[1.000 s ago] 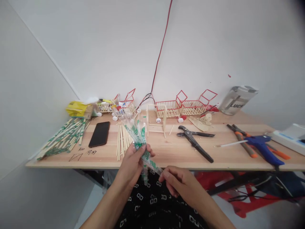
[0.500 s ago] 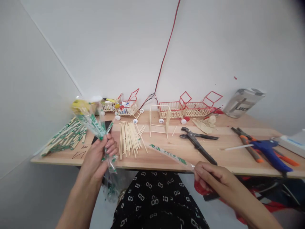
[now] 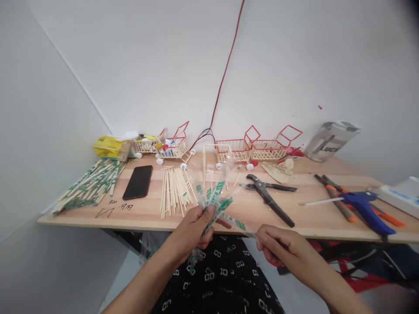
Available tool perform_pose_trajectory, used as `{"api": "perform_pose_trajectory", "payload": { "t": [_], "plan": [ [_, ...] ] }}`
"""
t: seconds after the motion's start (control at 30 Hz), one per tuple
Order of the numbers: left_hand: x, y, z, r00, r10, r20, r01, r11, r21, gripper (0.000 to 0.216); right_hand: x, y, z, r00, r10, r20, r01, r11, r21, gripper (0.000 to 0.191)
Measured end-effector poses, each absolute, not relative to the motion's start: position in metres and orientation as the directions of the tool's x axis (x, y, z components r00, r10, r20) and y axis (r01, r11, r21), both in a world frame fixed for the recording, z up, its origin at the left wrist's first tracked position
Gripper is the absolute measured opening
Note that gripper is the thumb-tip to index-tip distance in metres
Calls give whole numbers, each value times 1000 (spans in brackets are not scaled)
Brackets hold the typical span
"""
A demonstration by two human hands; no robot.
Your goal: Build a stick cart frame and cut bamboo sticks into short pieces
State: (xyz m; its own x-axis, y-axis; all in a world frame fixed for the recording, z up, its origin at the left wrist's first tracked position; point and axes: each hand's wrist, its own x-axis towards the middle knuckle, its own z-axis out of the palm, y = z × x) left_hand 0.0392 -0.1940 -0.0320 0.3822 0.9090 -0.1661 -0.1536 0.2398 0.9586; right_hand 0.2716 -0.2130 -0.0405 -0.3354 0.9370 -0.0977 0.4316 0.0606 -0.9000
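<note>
holding bunched green-printed wrappers [image 3: 214,196] in left hand [image 3: 193,226], over front edge of table [image 3: 131,213]; pinching one wrapper's end in right hand [image 3: 281,244]. likely feather-light, limp, slippery, easily torn: best clutched mid-bunch, pinched by the tip.

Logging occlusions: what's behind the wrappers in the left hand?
Behind the wrappers, tabletop and the stick frame show, the frame's right side blurred by clear film. Anything behind the green print or left hand is covered.

The wrappers [image 3: 216,192] are glossy plastic, the loose sticks [image 3: 175,192] matt wood, the black pliers [image 3: 269,200] apparently metal.
</note>
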Motion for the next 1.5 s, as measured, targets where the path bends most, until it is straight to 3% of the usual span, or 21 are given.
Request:
{"api": "perform_pose_trajectory", "payload": {
  "t": [0.17, 0.3, 0.37, 0.5, 0.6, 0.73, 0.87, 0.97, 1.2, 1.4, 1.5],
  "plan": [
    [41, -188, -35, 321, 937, -138, -69, 168, 983, 41, 273, -217, -39, -379, 925, -8, 501, 198, -843, 37],
    [48, -181, -38, 227, 966, 122, 274, -183, 944, 26, 255, -230, -30, -437, 859, 266, 535, 487, -691, 23],
    [55, -183, -38, 325, 922, 209, 402, -335, 852, 25, 237, -236, -25, -458, 796, 395, 534, 602, -594, 16],
    [64, -195, -42, 480, 853, 206, 499, -458, 736, 24, 211, -233, -23, -494, 634, 595, 400, 774, -492, 18],
    [66, -200, -50, 467, 866, 181, 593, -458, 662, 30, 213, -217, -29, -375, 738, 561, 406, 675, -617, 21],
    [68, -201, -57, 445, 879, 169, 690, -457, 561, 39, 224, -198, -42, -287, 880, 378, 333, 462, -822, 28],
    [69, -205, -62, 376, 832, 407, 568, -554, 609, 36, 225, -193, -48, -249, 926, 283, 244, 343, -907, 31],
    [68, -211, -69, 289, 770, 569, 515, -626, 586, 37, 222, -193, -49, -198, 945, 259, 157, 292, -943, 32],
    [63, -214, -83, 228, 665, 711, 535, -696, 479, 38, 214, -190, -51, -117, 979, 164, -17, 163, -986, 33],
    [63, -211, -82, 220, 439, 871, 445, -840, 311, 47, 203, -193, -52, -87, 992, 94, -196, 75, -978, 36],
    [62, -212, -74, 200, 504, 841, 341, -840, 422, 42, 200, -196, -55, -98, 995, 32, -333, -2, -943, 34]
  ]
}}
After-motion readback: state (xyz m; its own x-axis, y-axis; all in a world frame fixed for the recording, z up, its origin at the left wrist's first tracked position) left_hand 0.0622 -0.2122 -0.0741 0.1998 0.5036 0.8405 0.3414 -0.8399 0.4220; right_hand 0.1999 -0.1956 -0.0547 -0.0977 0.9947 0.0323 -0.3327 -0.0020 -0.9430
